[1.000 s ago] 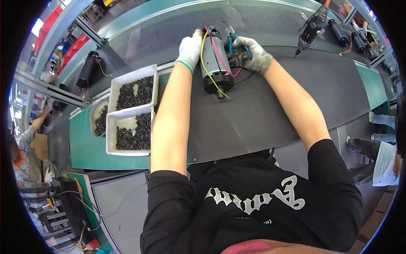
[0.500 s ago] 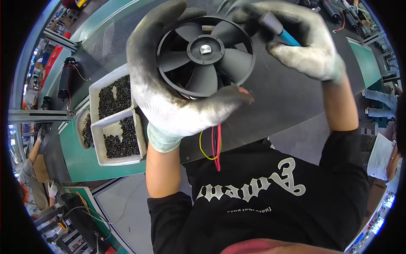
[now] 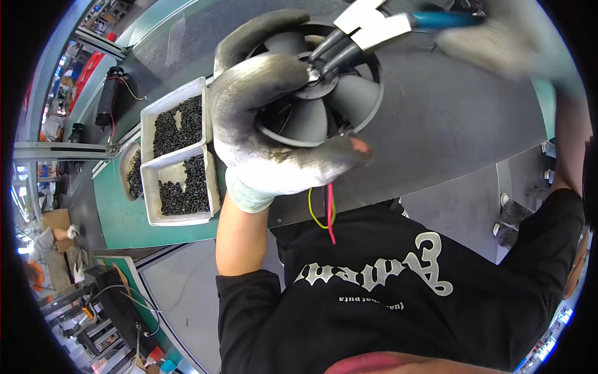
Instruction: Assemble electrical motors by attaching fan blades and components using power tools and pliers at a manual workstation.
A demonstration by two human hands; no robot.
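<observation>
My gloved left hand [image 3: 255, 131] grips a black fan [image 3: 349, 96] by its round frame, thumb along the near rim. One of its fingers is bent over to the fan's hub. A pair of pliers [image 3: 386, 31] with dark slim jaws, a pale metal middle and a teal handle reaches in from the upper right. Its jaw tips meet the hub beside that finger. My gloved right hand [image 3: 511, 50], smeared by motion, is near the handle's end; whether it touches the handle is unclear. Red and yellow-green wires [image 3: 330, 215] hang below the fan.
Two white trays [image 3: 144, 187] of small black parts stand left of my left hand, with a round dish [image 3: 124, 171] of similar parts beside them. Farther left lies a dark cylindrical part [image 3: 107, 100] with wires. A metal frame post [image 3: 62, 151] crosses the left side.
The pliers have come leftward and down onto the fan's hub. My right hand has swung to the right. A left-hand finger has moved from the rim onto the hub.
</observation>
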